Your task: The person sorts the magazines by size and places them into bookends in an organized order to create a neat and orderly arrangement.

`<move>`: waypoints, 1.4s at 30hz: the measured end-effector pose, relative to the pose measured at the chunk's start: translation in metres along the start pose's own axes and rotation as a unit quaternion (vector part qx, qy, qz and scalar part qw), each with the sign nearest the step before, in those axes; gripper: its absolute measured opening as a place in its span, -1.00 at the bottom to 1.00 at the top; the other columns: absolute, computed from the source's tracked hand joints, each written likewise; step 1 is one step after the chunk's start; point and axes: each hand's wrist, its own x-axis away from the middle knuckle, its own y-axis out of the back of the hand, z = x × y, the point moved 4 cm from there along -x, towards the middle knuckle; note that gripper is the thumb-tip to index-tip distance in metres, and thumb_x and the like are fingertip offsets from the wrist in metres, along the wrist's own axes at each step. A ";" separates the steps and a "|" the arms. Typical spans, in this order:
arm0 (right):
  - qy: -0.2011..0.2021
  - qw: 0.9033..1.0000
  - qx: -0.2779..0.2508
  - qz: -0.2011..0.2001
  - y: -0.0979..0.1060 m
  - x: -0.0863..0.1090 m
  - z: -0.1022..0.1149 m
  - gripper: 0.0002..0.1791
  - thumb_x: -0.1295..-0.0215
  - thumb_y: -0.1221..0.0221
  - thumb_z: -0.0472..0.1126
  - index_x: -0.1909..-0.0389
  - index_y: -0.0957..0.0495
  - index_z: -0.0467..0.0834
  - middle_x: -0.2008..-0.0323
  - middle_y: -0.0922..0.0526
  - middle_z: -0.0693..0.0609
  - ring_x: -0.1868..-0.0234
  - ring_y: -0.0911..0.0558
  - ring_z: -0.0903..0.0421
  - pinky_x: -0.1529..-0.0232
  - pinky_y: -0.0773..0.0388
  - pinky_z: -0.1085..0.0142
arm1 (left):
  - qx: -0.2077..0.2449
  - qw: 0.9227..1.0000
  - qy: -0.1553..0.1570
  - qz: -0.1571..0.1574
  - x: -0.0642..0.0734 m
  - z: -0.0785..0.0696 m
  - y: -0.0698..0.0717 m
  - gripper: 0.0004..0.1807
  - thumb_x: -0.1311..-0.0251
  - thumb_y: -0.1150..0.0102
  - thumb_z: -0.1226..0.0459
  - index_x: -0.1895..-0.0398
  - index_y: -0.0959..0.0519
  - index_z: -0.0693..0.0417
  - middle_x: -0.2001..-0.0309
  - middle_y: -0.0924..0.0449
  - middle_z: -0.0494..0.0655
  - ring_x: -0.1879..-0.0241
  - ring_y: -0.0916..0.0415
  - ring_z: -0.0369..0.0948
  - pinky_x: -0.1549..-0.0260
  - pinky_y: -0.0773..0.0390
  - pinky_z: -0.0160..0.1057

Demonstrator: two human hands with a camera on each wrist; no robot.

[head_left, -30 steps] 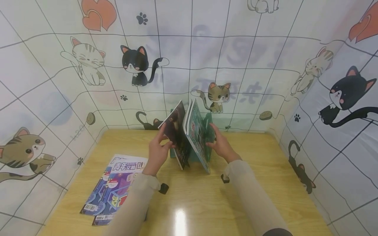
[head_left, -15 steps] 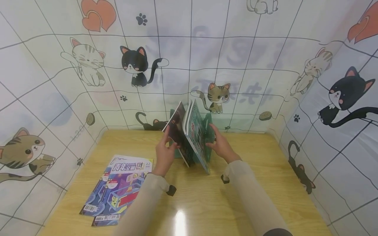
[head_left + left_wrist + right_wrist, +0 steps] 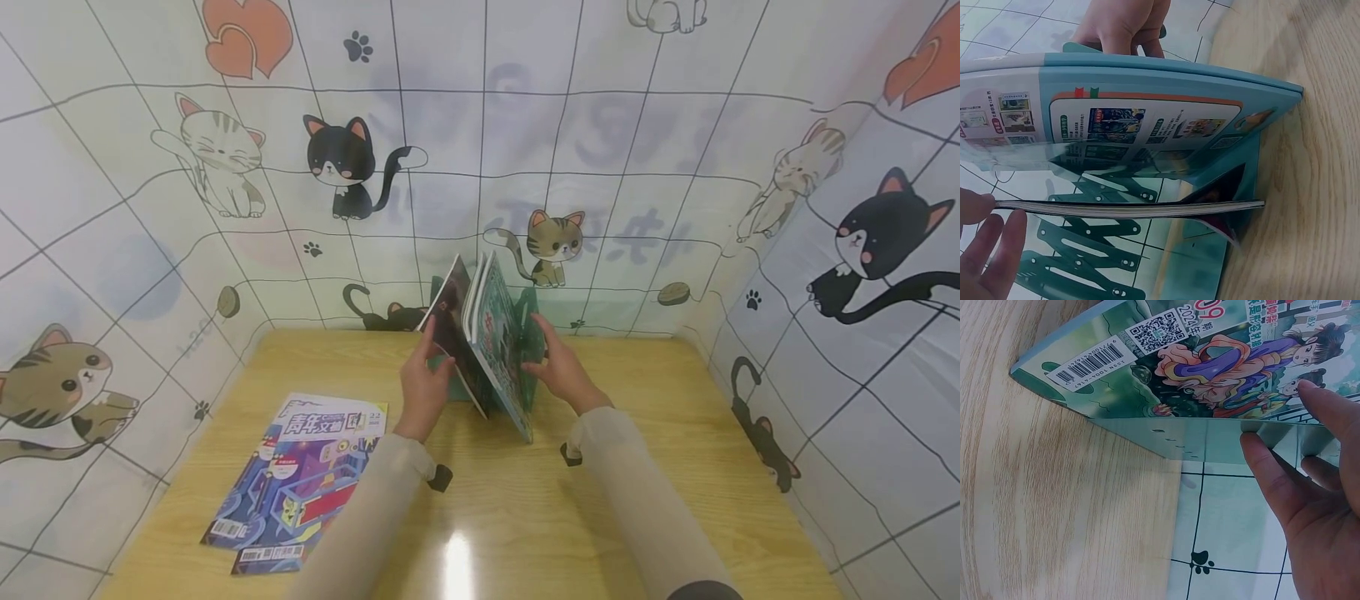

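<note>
Cat-print walls (image 3: 450, 133) rise at the far edge of a wood table (image 3: 712, 475). Far middle, the left hand (image 3: 426, 390) pinches a tilted dark magazine (image 3: 461, 337), a gap left of the leaning green magazines (image 3: 498, 333); the right hand (image 3: 567, 373) grips the green bookend (image 3: 532, 310) by its right plate. Purple magazines (image 3: 307, 475) lie flat left; wood stretches wide rightward.

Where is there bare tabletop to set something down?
Bare table lies between the left sleeve and right sleeve, in front of the dark magazine and teal magazine; between the right sleeve and right wall; and behind the flat magazines, left of the left hand. It's crowded round the green bookend, where both standing magazines, left hand and right hand meet.
</note>
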 end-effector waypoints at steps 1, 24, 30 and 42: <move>0.000 1.000 0.000 0.000 0.000 0.000 0.000 0.08 -0.20 -0.35 -0.23 -0.54 0.18 0.24 -0.44 -0.12 -0.28 -0.18 -0.42 -0.39 -0.02 -0.49 -0.18 | -0.002 1.000 -0.002 0.002 -0.001 0.000 0.000 -0.04 -0.08 -0.26 0.59 -0.50 -0.18 -0.26 0.14 -0.62 0.08 0.23 -0.60 -0.06 0.61 -0.52 -0.34; 0.007 1.000 -0.006 0.000 -0.001 -0.001 -0.003 0.09 -0.20 -0.35 -0.24 -0.54 0.18 0.23 -0.45 -0.09 -0.26 -0.16 -0.44 -0.39 0.00 -0.50 -0.18 | -0.102 0.995 -0.007 0.023 -0.008 0.007 0.007 0.16 -0.16 -0.28 0.47 -0.56 0.27 -0.42 -0.32 -0.35 0.17 0.20 -0.63 -0.10 0.47 -0.59 -0.18; 0.009 1.000 -0.004 0.001 -0.001 -0.002 -0.001 0.10 -0.18 -0.36 -0.26 -0.54 0.18 0.20 -0.46 -0.07 -0.26 -0.17 -0.42 -0.40 -0.01 -0.50 -0.19 | -0.102 0.994 -0.013 0.025 -0.007 0.010 0.008 0.16 -0.14 -0.31 0.46 -0.56 0.26 -0.39 -0.34 -0.31 0.21 0.22 -0.63 -0.09 0.46 -0.61 -0.18; 0.008 1.000 0.021 0.001 -0.001 -0.004 0.002 0.10 -0.15 -0.39 -0.22 -0.55 0.15 0.09 -0.47 -0.08 -0.20 -0.15 -0.47 -0.35 -0.03 -0.49 -0.18 | -0.066 0.997 -0.026 0.017 -0.003 0.020 0.027 0.13 -0.15 -0.32 0.41 -0.56 0.23 -0.40 -0.34 -0.35 -0.12 0.21 -0.63 -0.15 0.37 -0.66 -0.22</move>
